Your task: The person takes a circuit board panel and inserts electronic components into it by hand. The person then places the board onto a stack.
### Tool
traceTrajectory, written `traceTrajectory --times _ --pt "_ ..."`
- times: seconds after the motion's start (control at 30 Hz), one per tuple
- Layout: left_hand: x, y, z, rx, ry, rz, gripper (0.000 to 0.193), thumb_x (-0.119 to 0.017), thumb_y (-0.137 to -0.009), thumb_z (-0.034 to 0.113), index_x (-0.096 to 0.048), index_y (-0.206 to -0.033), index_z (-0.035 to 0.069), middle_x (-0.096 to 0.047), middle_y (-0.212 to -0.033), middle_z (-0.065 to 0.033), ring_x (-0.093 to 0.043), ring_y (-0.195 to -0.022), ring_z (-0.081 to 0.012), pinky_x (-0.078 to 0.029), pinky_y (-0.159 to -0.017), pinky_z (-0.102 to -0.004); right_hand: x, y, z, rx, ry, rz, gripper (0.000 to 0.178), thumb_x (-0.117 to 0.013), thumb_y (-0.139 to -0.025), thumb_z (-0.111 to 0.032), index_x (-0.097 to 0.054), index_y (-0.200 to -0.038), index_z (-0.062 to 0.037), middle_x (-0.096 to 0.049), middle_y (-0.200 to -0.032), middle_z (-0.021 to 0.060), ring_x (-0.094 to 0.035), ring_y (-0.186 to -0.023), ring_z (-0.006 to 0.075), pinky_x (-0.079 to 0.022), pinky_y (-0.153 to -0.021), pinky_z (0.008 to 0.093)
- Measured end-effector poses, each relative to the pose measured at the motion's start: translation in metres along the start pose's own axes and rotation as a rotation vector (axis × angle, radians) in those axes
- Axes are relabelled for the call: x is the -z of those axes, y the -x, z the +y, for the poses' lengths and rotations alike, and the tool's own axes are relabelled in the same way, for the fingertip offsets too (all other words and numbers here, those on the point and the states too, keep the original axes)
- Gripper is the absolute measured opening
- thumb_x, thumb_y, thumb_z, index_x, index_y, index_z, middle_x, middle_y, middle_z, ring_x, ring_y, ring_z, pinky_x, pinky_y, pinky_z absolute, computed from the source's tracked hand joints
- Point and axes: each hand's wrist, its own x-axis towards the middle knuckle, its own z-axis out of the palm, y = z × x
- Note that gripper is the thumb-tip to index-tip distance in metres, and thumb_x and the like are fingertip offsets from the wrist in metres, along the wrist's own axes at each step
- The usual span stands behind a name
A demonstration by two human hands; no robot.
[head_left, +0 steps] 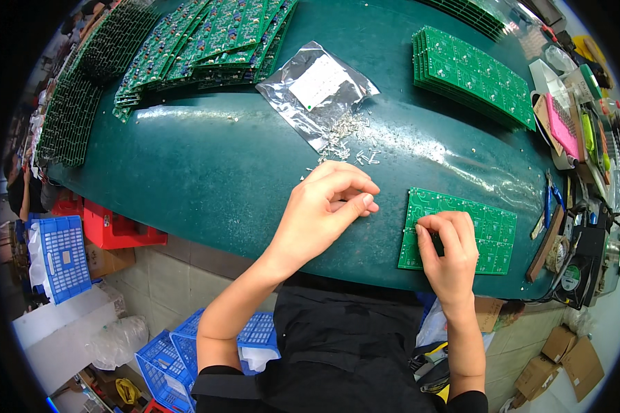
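A green circuit board panel lies flat near the table's front edge. Over its left part is my right hand, thumb and forefinger pinched close to the board's surface; whatever they hold is too small to make out. My left hand hovers to the left of the board with its fingers curled and the thumb against them. Anything inside that grip is hidden. Just beyond the left hand, small silvery metal parts are spilled in a loose pile at the mouth of a clear plastic bag with a white label.
Stacked green boards stand at back right; populated boards are piled at back left. Blue-handled pliers, a wooden strip and a small black fan line the right edge. Blue crates and a red stool sit below left.
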Motion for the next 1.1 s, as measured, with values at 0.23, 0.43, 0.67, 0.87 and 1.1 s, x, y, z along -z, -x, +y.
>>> traceTrajectory --times 0.23,0.43,0.67,0.87,1.1 --pt "-0.007 0.0 0.004 0.01 -0.03 -0.084 0.01 -0.066 -0.094 0.004 -0.064 -0.1 -0.004 -0.057 -0.107 -0.0073 -0.067 -0.09 -0.0146 -0.056 -0.082 -0.0272 0.001 0.0 -0.001 -0.041 -0.008 -0.022 0.019 -0.076 -0.075 0.002 -0.065 -0.09 -0.0058 -0.061 -0.086 0.0062 -0.058 -0.082 0.0257 -0.043 -0.074 0.0378" --pt "-0.016 -0.001 0.003 0.099 0.041 -0.117 0.011 -0.068 -0.093 0.006 -0.063 -0.101 -0.001 -0.061 -0.097 -0.0032 -0.063 -0.084 -0.0097 -0.054 -0.077 -0.0245 0.001 -0.003 -0.003 -0.015 0.021 -0.049 0.019 -0.075 -0.076 0.001 -0.066 -0.091 -0.0055 -0.06 -0.086 0.0076 -0.058 -0.082 0.0265 -0.044 -0.074 0.0385" --pt "-0.029 -0.003 -0.003 0.199 0.354 -0.168 0.018 -0.068 -0.093 0.003 -0.057 -0.108 0.0 -0.066 -0.094 -0.0079 -0.069 -0.084 -0.0148 -0.057 -0.077 -0.0266 0.016 -0.001 -0.001 -0.205 -0.311 -0.02 0.016 -0.074 -0.081 0.002 -0.07 -0.097 0.0001 -0.066 -0.092 0.0122 -0.064 -0.087 0.0257 -0.052 -0.076 0.0345" --pt "-0.053 -0.006 -0.002 0.227 0.442 -0.28 0.019 -0.067 -0.094 0.006 -0.058 -0.109 -0.002 -0.068 -0.094 -0.0094 -0.07 -0.088 -0.0147 -0.058 -0.079 -0.0278 0.026 0.007 -0.002 -0.155 -0.431 0.033 0.016 -0.076 -0.081 0.0 -0.069 -0.095 0.0 -0.066 -0.091 0.0104 -0.062 -0.085 0.0224 -0.05 -0.074 0.0324" --pt "-0.055 -0.005 0.008 -0.022 -0.131 -0.115 0.012 -0.064 -0.096 0.007 -0.064 -0.107 0.002 -0.069 -0.093 -0.0082 -0.068 -0.083 -0.0154 -0.055 -0.073 -0.0282 0.03 0.011 0.009 -0.301 -0.442 0.077 0.01 -0.073 -0.084 0.0 -0.066 -0.091 0.0 -0.064 -0.088 0.0092 -0.06 -0.082 0.0209 -0.049 -0.075 0.0314"
